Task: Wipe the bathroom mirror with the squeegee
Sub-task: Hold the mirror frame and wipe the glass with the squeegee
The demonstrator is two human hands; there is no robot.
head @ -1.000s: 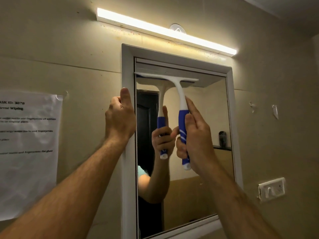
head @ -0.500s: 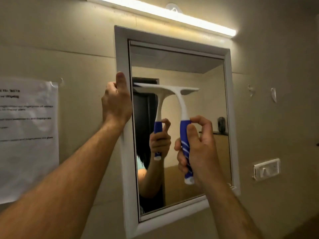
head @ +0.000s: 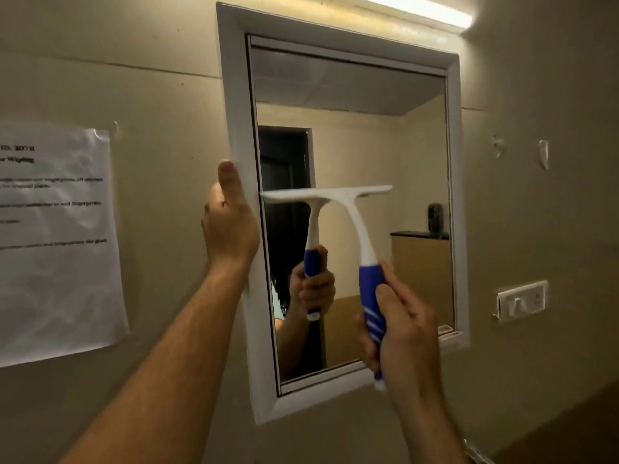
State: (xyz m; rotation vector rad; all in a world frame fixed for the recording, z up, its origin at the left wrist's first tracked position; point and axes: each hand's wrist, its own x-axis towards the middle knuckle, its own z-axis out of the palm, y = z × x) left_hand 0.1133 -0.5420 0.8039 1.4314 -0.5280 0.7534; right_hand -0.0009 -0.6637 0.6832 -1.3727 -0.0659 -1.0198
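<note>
White-framed mirror [head: 351, 78] on a beige wall [head: 167, 78], seen from below and left. Squeegee [head: 355, 229] against the glass about midway up, blade level, spanning from the left inner edge of the frame to a bit past the middle; white neck curving down to a blue handle with white stripes. Right hand [head: 402, 329] wrapped around that handle, fingers curled tight, thumb laid along the blue grip, low near the bottom edge of the mirror. Left hand [head: 231, 222] clasped on the left side of the frame, thumb up along its front face, fingers hidden behind the outer edge. Both forearms bare, reaching up from the bottom of the view.

Reflected in the glass: the squeegee and gripping hand, a dark doorway, a ceiling, a dark object on a shelf at the right.

Lit tube light [head: 418, 10] above the top right corner of the mirror. Printed sheet [head: 57, 236] stuck to the wall at the left, text blurred. White switch plate [head: 522, 301] on the wall right of the mirror, near its lower corner. Two small clear hooks [head: 544, 154] higher up on the same side.
</note>
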